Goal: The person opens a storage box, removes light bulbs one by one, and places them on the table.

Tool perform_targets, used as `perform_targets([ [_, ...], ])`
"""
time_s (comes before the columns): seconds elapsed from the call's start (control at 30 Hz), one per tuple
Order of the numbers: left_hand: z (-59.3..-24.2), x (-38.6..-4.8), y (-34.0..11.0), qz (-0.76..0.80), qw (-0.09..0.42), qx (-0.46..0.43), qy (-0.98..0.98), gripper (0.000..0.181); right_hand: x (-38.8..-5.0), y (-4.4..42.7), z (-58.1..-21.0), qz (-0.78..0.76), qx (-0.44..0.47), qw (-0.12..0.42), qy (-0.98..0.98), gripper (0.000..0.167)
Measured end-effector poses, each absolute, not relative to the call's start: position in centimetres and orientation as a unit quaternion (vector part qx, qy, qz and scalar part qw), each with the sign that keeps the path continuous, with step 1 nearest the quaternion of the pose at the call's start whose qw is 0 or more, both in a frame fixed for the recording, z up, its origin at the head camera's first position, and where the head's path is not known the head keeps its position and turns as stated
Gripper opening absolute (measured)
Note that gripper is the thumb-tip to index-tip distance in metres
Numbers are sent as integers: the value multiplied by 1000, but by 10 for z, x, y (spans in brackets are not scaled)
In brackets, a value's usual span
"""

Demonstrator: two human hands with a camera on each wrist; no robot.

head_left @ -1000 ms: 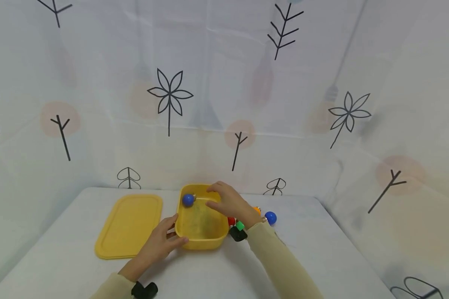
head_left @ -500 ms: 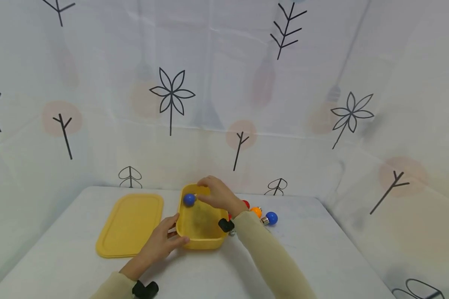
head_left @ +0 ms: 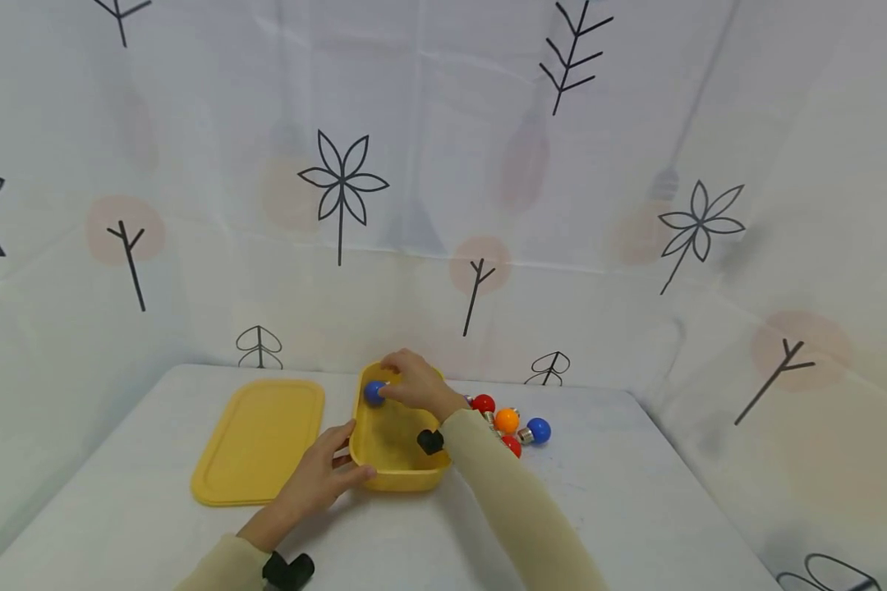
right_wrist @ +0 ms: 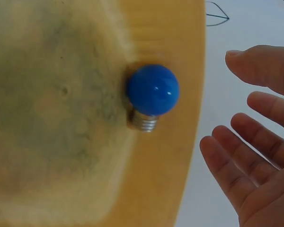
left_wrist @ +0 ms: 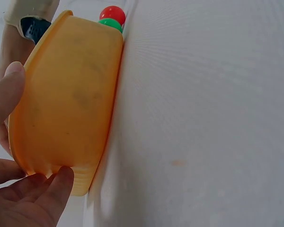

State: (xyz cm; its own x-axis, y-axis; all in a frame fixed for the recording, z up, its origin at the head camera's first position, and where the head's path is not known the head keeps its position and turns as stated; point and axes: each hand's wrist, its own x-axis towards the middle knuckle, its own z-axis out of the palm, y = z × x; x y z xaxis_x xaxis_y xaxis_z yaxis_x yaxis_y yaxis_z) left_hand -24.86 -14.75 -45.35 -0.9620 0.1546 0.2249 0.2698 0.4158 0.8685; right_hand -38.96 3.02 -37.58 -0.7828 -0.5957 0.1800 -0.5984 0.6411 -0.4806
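Note:
A yellow plastic container (head_left: 395, 439) stands on the table with a blue light bulb (head_left: 374, 393) inside, by its far left wall. Thumb and fingers of my left hand (head_left: 318, 480) hold the container's near left corner from outside. Over the container is my right hand (head_left: 417, 386), fingers loosely bent and nothing between them. From the right wrist, the blue bulb (right_wrist: 153, 90) lies against the container wall with its silver screw base showing, apart from the spread fingers of the right hand (right_wrist: 255, 151). The right forearm hides part of the container's right side.
Right of the container lie several bulbs, among them a red bulb (head_left: 484, 403), an orange bulb (head_left: 507, 420) and a blue bulb (head_left: 539, 430). A green bulb (left_wrist: 111, 24) shows beyond the container. A flat yellow lid (head_left: 259, 443) lies to the left.
My right hand has moved left and slightly away over the container, closer to the blue bulb. More loose bulbs have come into sight behind the forearm. The left hand has stayed at the corner.

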Motion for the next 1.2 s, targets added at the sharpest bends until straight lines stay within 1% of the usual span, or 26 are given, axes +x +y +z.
perform_targets([
  [0.37, -453, -249, -147, -530, 57, -131, -836, 84, -397, 12, -394, 260, 288, -27, -921, 42],
  [0.67, -452, -249, -148, -530, 59, -127, -836, 83, -404, 6, -406, 294, 255, -50, -920, 38],
  [0.97, -452, -250, -149, -526, 66, -141, -836, 85, -406, 4, -411, 298, 271, -52, -914, 36],
  [1.2, -451, -248, -149, -534, 59, -142, -831, 86, -405, 5, -414, 255, 276, -46, -926, 45],
])
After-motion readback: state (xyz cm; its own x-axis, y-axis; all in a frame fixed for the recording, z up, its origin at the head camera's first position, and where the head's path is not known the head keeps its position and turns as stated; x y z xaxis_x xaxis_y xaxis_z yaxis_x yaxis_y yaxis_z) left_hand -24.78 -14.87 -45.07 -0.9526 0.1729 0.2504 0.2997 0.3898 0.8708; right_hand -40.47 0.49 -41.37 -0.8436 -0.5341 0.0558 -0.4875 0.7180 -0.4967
